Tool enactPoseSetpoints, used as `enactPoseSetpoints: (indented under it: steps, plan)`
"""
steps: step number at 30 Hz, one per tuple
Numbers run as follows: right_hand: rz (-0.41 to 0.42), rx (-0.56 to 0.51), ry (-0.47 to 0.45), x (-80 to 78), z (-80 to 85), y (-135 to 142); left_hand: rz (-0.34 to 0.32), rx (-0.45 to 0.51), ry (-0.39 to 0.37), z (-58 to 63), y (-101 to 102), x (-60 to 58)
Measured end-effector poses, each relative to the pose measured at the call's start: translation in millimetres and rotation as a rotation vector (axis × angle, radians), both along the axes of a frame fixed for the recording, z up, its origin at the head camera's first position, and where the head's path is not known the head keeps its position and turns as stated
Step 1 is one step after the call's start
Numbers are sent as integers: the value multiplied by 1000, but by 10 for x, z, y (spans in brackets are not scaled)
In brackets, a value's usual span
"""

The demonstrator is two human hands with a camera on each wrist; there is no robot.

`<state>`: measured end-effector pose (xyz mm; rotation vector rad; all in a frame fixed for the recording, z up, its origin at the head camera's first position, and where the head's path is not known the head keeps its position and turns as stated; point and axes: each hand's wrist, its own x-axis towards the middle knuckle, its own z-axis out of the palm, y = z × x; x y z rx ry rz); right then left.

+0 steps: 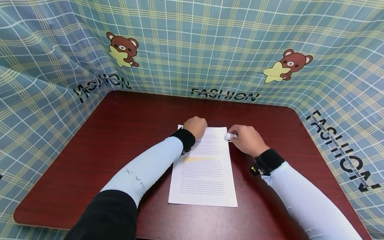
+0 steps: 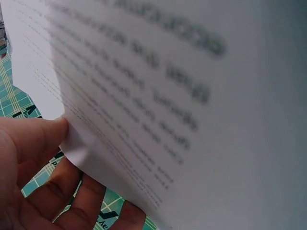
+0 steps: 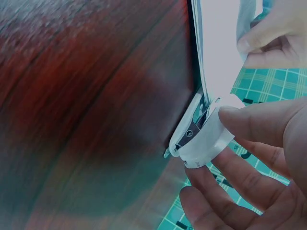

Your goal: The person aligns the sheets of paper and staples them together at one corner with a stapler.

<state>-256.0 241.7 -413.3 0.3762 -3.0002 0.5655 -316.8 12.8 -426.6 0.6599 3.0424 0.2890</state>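
A thin stack of printed paper (image 1: 204, 180), with a few yellow-highlighted lines, lies on the table in the head view. My left hand (image 1: 195, 128) is at its top left corner; the left wrist view shows the thumb and fingers pinching the paper (image 2: 144, 96) at its edge. At the upper right edge, my right hand (image 1: 246, 139) grips a small white stapler (image 3: 208, 141) between thumb and fingers. The stapler's mouth meets the edge of the sheets in the right wrist view. Whether a staple is in the paper cannot be seen.
A dark red wooden table (image 1: 120, 133) with rounded corners carries the paper. Behind it and on both sides hangs a blue plaid curtain (image 1: 180, 40) printed with bears and lettering. Both wrists wear black bands.
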Motion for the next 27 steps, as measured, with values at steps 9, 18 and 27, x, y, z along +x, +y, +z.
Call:
enactPoseSetpoints:
  steps: [9,18,27]
  plan:
    - [10,4,15,-114,-15,-38,-1,-2,-7,10,-3,-4]
    - [-148,-76,-80,-359,15,-19,-12,-45,27,56,-16,-59]
    - [-283,158,-205,-529,-89,-122,-3,-58,13,70,21,37]
